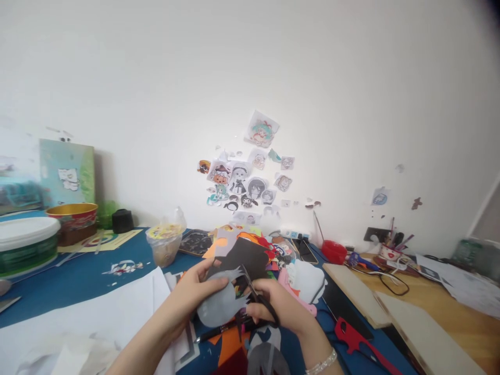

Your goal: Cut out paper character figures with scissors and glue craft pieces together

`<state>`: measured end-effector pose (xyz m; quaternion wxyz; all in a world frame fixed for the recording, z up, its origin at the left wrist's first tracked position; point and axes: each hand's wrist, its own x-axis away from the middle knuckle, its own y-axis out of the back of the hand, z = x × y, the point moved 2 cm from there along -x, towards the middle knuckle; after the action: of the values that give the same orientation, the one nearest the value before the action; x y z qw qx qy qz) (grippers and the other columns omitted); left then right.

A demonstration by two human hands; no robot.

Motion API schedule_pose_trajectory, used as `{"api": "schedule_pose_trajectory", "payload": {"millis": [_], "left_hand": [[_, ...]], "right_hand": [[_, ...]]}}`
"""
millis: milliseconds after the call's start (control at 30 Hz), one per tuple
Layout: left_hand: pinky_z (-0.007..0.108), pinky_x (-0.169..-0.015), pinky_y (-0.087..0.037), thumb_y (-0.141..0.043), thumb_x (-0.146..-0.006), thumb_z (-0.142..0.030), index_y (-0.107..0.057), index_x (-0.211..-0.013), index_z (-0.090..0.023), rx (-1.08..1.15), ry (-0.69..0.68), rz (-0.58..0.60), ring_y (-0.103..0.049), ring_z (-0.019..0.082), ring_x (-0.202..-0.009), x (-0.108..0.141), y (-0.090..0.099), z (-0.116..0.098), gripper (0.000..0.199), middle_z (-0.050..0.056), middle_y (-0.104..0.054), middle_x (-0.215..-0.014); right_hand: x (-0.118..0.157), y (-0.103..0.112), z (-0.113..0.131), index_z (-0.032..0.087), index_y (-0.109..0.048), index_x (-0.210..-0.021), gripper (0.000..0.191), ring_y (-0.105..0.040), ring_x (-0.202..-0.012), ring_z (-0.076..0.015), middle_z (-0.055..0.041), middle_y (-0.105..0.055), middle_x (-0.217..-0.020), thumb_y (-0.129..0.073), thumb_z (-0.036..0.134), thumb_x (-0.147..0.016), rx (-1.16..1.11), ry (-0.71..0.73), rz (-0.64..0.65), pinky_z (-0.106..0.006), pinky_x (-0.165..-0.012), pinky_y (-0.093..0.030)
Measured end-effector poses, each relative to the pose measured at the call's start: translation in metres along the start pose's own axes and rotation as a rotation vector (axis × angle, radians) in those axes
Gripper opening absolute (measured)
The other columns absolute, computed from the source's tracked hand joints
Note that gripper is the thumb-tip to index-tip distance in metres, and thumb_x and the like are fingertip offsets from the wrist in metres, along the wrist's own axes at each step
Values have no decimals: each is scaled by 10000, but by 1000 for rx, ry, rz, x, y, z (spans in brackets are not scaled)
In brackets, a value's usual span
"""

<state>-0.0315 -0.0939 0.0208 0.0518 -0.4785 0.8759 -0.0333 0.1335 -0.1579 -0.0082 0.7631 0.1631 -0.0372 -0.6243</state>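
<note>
My left hand (203, 284) pinches a grey paper cutout (219, 304) with jagged, spiky edges, thumb on top. Black-handled scissors (267, 308) sit in my right hand (273, 299), their blades pointing up and left beside the cutout's spiky edge. Whether the blades touch the paper I cannot tell. Just beyond both hands lies a dark grey sheet (248, 256) on a heap of coloured paper scraps. Beneath them are a black pen (214, 330), an orange paper piece (231, 346) and another grey cutout (266, 357).
White paper sheets (128, 302) spread at the left. A bagged cup (164, 247) and a white-lidded tub (27, 242) stand farther back. At the right are a red tool (361, 344), pale boards (359, 294) and a red bowl (334, 252). Cutout drawings (255, 187) hang on the wall.
</note>
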Motion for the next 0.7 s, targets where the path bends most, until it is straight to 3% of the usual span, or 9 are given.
{"api": "schedule_pose_trajectory", "payload": {"millis": [167, 400, 700], "left_hand": [[279, -679, -500, -686, -576, -385, -597, -935, -160, 86, 41, 67, -647, 221, -778, 4, -5, -1, 433, 77, -700, -857], [261, -534, -474, -638, -599, -446, -578, -606, -160, -277, -29, -119, -610, 186, -550, -4, 5, 1, 292, 35, -666, -577], [238, -481, -427, -601, -619, -391, -587, -577, -181, -478, -141, -169, -596, 187, -532, -5, 10, -1, 215, 14, -657, -529]], "right_hand": [[-7, -4, -10, 119, -579, -863, 316, -509, -559, -107, 15, -527, -608, -617, 399, -722, 21, 45, -91, -184, -488, -367], [-11, -13, -17, 136, -590, -871, 376, -517, -580, -113, 7, -543, -650, -641, 454, -677, 55, 17, -53, -205, -522, -418], [-9, -16, -6, 131, -590, -910, 473, -546, -715, -159, -34, -569, -754, -632, 523, -649, -11, 82, 0, -256, -641, -440]]}}
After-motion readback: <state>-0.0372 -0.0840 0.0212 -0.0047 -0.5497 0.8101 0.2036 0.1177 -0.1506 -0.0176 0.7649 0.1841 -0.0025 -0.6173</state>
